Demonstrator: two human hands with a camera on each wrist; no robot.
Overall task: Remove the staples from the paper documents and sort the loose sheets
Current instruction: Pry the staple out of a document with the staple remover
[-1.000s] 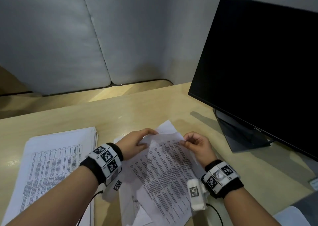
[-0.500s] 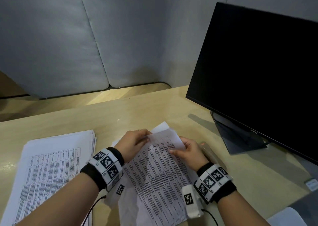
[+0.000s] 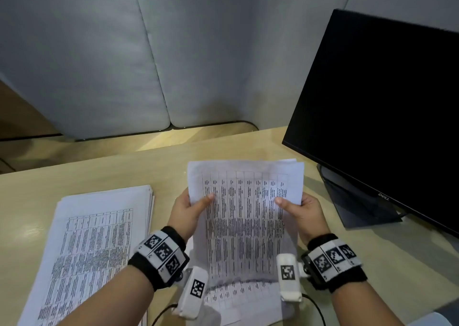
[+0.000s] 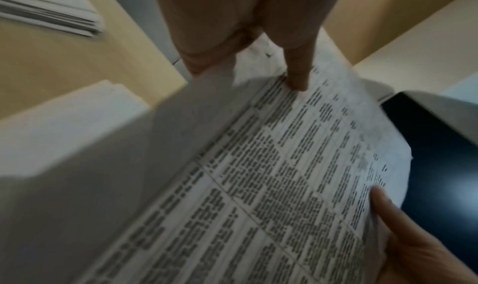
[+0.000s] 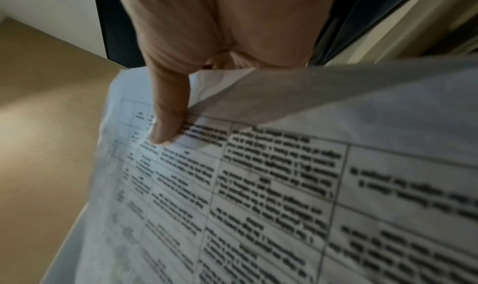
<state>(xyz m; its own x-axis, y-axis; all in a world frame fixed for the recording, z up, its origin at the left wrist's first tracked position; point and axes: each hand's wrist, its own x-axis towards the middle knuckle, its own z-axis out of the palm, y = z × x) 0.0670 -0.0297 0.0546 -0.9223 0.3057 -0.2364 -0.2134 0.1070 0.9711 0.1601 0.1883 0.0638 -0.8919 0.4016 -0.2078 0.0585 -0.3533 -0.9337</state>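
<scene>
A: What lay at the left?

B: A thick stack of white printed sheets point(image 3: 99, 229) rested flat on the pale wooden desk point(image 3: 104, 171).

A: And the hands?

B: The left hand point(image 3: 188, 211) pinched the left edge of a bundle of white table-printed pages point(image 3: 244, 216) — thumb on top — held raised above the desk. The right hand point(image 3: 301, 214) pinched the right edge likewise. More pages lay beneath.

A: Farther right?

B: A black monitor point(image 3: 385, 117) stood — screen dark.
</scene>
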